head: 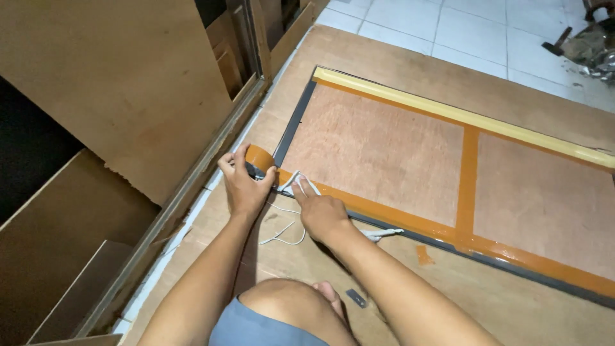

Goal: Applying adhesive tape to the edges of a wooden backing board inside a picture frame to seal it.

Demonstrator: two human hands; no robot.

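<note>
My left hand (240, 186) grips a roll of brown tape (259, 158) at the near-left corner of a plywood panel (378, 150) lying on the floor. My right hand (318, 211) presses its fingers on the brown tape strip (384, 214) along the panel's near edge, right beside the roll. The panel has a dark grey frame (291, 128), brown tape along its edges and across its middle, and a pale yellow strip (461, 115) on the far edge. A thin white cord (285, 234) lies under my right hand.
Brown board covers the floor (397, 64) under the panel. Stacked plywood sheets (122, 83) lean at the left. White tiles (461, 32) lie beyond, with a tool and crumpled material (586, 45) at the top right. My knee (282, 307) is at the bottom; a small dark piece (356, 298) lies beside it.
</note>
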